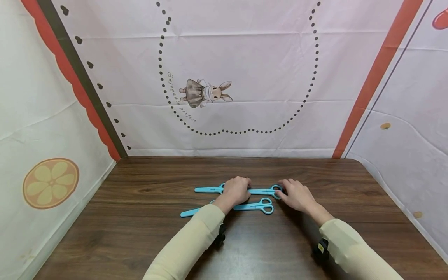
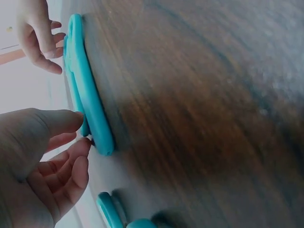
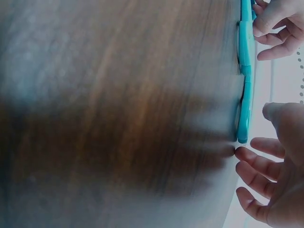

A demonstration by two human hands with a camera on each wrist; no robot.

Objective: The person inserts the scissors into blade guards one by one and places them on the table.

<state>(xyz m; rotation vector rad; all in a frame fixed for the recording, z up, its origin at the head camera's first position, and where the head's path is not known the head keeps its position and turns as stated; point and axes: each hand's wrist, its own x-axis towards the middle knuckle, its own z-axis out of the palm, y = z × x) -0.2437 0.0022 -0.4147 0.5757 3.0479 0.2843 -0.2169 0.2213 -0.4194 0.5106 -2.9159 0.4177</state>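
Observation:
Several light-blue scissors lie on the brown wooden table (image 1: 245, 249) in two rows. The blade tip of the back right scissors (image 1: 260, 191) sits between the thumb and fingers of my left hand (image 1: 237, 189), which pinches it. At the other end, my right hand (image 1: 297, 194) has its fingers spread loosely around the handle loops, holding nothing. My left wrist and hand partly cover the back left scissors (image 1: 209, 189) and front left scissors (image 1: 190, 212). Nearer me lie the front right scissors (image 1: 250, 207), their loops pointing right.
A white printed cloth (image 1: 252, 77) with a rabbit figure hangs behind the table's far edge. More cloth (image 1: 45, 116) stands at the left, and another stretch (image 1: 413, 155) borders the right side. Dark wrist cameras sit under both sleeves.

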